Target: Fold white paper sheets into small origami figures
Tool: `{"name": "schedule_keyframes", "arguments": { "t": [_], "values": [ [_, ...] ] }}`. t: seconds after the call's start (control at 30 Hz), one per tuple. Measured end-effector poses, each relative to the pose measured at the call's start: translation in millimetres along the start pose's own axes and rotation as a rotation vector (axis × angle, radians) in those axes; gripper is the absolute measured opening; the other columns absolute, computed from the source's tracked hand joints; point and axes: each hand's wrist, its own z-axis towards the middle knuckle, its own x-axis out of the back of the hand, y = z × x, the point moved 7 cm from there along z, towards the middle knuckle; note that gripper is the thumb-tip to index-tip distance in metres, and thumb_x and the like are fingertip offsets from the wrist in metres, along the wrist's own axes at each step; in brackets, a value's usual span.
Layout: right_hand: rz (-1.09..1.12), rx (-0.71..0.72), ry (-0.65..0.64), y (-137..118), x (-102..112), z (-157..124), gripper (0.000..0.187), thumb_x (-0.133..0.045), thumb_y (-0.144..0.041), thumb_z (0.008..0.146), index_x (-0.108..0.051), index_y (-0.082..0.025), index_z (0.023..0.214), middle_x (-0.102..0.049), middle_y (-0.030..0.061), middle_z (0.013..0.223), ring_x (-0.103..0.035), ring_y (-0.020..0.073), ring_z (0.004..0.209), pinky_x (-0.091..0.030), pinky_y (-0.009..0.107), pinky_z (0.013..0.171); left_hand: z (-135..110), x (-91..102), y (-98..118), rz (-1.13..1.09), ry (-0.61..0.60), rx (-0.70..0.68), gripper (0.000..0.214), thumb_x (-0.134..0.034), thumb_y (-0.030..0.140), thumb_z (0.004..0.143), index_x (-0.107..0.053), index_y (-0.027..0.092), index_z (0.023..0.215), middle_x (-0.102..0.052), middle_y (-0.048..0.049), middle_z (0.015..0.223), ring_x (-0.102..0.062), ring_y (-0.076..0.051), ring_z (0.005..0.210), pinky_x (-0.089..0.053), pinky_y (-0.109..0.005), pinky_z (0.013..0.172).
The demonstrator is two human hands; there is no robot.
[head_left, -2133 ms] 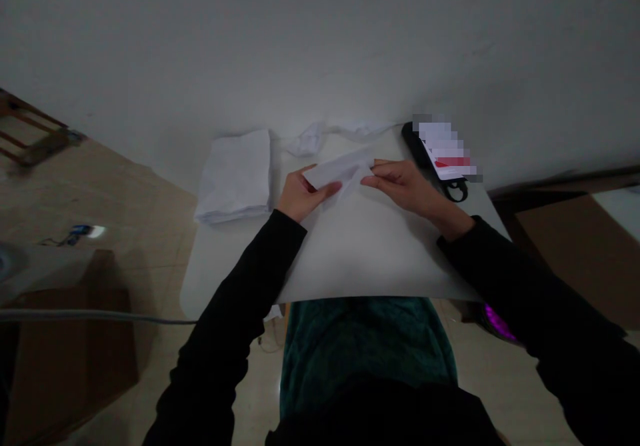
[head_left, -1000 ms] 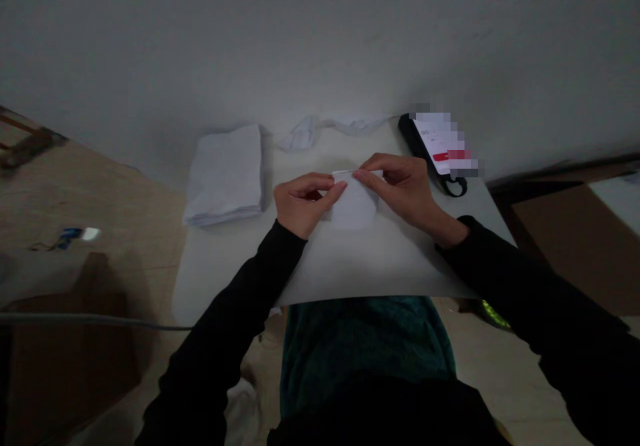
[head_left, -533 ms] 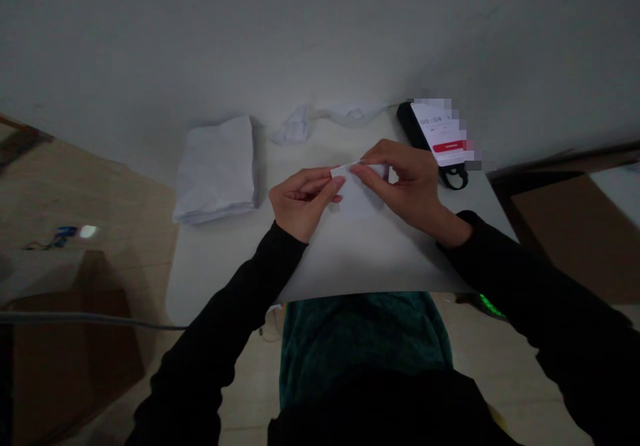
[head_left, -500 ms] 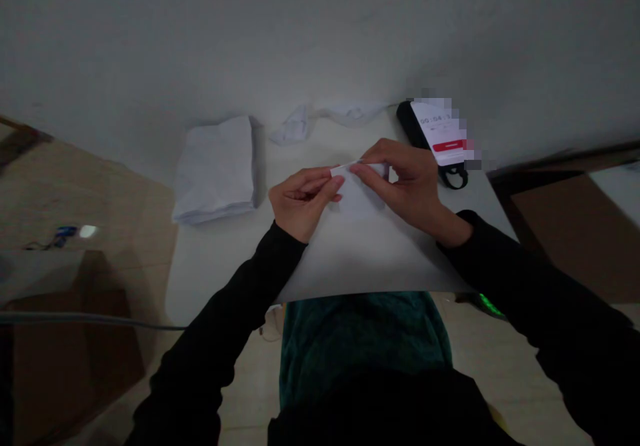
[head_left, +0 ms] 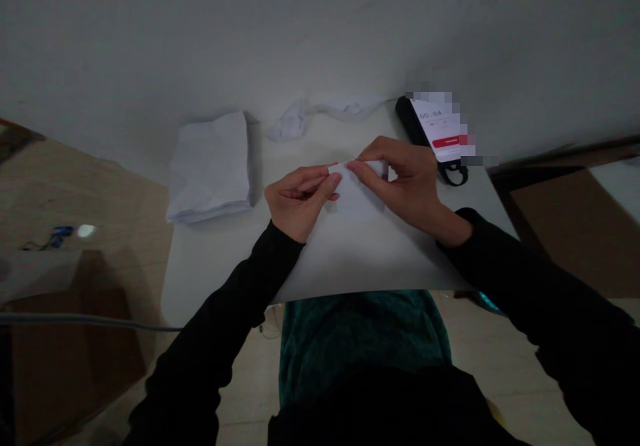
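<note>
A small white sheet of paper (head_left: 361, 196) is held by its upper edge just over the white table. My left hand (head_left: 303, 201) pinches its upper left corner between thumb and fingers. On the other side, my right hand (head_left: 403, 178) grips the top edge, with the thumb pressed across the front and the fingers behind. The two thumbs lie close together. Whether the paper is folded at the top is hard to make out in the dim light.
A stack of white paper (head_left: 210, 166) lies at the table's left. Along the wall sit a folded paper piece (head_left: 290, 121) and a crumpled white strip (head_left: 350, 109). A phone showing a timer (head_left: 437, 126) rests on a black case at back right. Cardboard boxes (head_left: 75, 359) flank the table (head_left: 360, 269).
Both hands keep the same grip on the paper. The whole view has shifted slightly, and the timer on the phone reads differently.
</note>
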Motion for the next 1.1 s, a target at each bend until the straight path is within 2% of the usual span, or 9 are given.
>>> {"name": "schedule_keyframes", "arguments": {
  "t": [0.27, 0.43, 0.53, 0.6, 0.67, 0.83, 0.97, 1.1],
  "values": [
    [0.016, -0.003, 0.015, 0.5, 0.1, -0.2, 0.026, -0.068, -0.04, 0.089, -0.063, -0.022, 0.071, -0.062, 0.0009, 0.068, -0.051, 0.0131, 0.061, -0.043, 0.032, 0.061, 0.2, -0.8, 0.8, -0.029, -0.003, 0.006, 0.031, -0.083, 0.045, 0.071, -0.077, 0.02, 0.087, -0.078, -0.0008, 0.077, -0.074, -0.014, 0.064, -0.066, -0.022, 0.059],
    [0.05, -0.029, 0.002, 3.8, -1.5, -0.9, 0.025, -0.069, -0.04, 0.089, -0.063, -0.023, 0.07, -0.061, 0.0, 0.068, -0.054, 0.0133, 0.062, -0.047, 0.032, 0.065, 0.2, -0.6, 0.2, -0.013, 0.004, 0.016, 0.034, -0.084, 0.048, 0.07, -0.076, 0.019, 0.084, -0.077, -0.0009, 0.075, -0.073, -0.013, 0.062, -0.066, -0.022, 0.056],
    [0.106, -0.07, 0.038, 8.6, -2.0, -2.7, 0.018, -0.071, -0.042, 0.087, -0.066, -0.025, 0.084, -0.063, 0.0003, 0.073, -0.059, 0.015, 0.069, -0.05, 0.031, 0.064, 1.5, 0.1, -1.4, -0.024, 0.007, 0.031, 0.035, -0.084, 0.049, 0.069, -0.076, 0.018, 0.084, -0.077, -0.0014, 0.076, -0.073, -0.014, 0.063, -0.066, -0.024, 0.057],
    [0.183, -0.128, 0.069, 14.9, -3.4, -4.0, 0.027, -0.074, -0.044, 0.084, -0.066, -0.027, 0.102, -0.065, 0.0004, 0.077, -0.062, 0.0159, 0.072, -0.051, 0.03, 0.062, 3.6, 2.1, -4.0, -0.032, 0.022, 0.04, 0.037, -0.084, 0.05, 0.068, -0.076, 0.018, 0.084, -0.077, -0.0016, 0.076, -0.074, -0.015, 0.064, -0.066, -0.025, 0.058],
    [0.258, -0.199, 0.066, 23.3, -7.8, -4.8, 0.034, -0.076, -0.045, 0.082, -0.066, -0.026, 0.108, -0.066, 0.0002, 0.078, -0.064, 0.0157, 0.071, -0.052, 0.029, 0.06, 6.5, 5.2, -7.8, -0.034, 0.046, 0.042, 0.038, -0.085, 0.051, 0.067, -0.076, 0.018, 0.084, -0.077, -0.0018, 0.076, -0.074, -0.016, 0.064, -0.066, -0.026, 0.058],
    [0.35, -0.309, 0.058, 46.9, -16.7, -4.4, 0.021, -0.077, -0.043, 0.079, -0.072, -0.023, 0.084, -0.07, 0.0007, 0.076, -0.063, 0.0151, 0.067, -0.051, 0.029, 0.058, 14.1, 9.9, -21.0, -0.025, 0.074, 0.066, 0.039, -0.086, 0.049, 0.065, -0.076, 0.016, 0.084, -0.077, -0.0033, 0.075, -0.073, -0.016, 0.063, -0.066, -0.027, 0.058],
    [0.327, -0.366, 0.09, 63.2, -17.2, -4.5, 0.025, -0.078, -0.046, 0.077, -0.073, -0.021, 0.077, -0.069, 0.0006, 0.072, -0.06, 0.0136, 0.064, -0.046, 0.027, 0.056, 17.0, 8.3, -27.7, -0.063, 0.06, 0.088, 0.036, -0.087, 0.046, 0.064, -0.076, 0.016, 0.082, -0.077, -0.0035, 0.075, -0.073, -0.015, 0.063, -0.065, -0.026, 0.057],
    [0.314, -0.389, 0.125, 66.9, -18.5, -8.0, 0.032, -0.075, -0.052, 0.079, -0.072, -0.02, 0.073, -0.066, -0.001, 0.067, -0.055, 0.0114, 0.061, -0.043, 0.026, 0.057, 19.2, 6.7, -33.2, -0.082, 0.033, 0.119, 0.038, -0.087, 0.045, 0.063, -0.077, 0.015, 0.083, -0.076, -0.0042, 0.076, -0.072, -0.015, 0.063, -0.065, -0.027, 0.058]
  ]
}}
